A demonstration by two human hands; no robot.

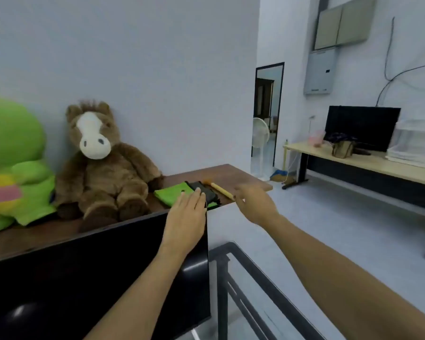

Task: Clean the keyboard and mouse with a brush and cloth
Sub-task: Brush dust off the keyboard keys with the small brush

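Brush with a pale wooden handle [220,189] lies near the right end of the brown wooden desk [231,174], just beside a folded green cloth [174,193] and a dark cloth [205,192]. Left hand [185,217] reaches flat, fingers straight, holding nothing. Right hand [254,203] hovers by the handle, fingers loosely spread.

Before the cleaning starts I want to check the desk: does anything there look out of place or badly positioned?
One thing: the brush and the green cloth, with a dark object on it, lie at the very corner of the desk, beside the edge, where a bump could knock them off. No spill or damage shows.
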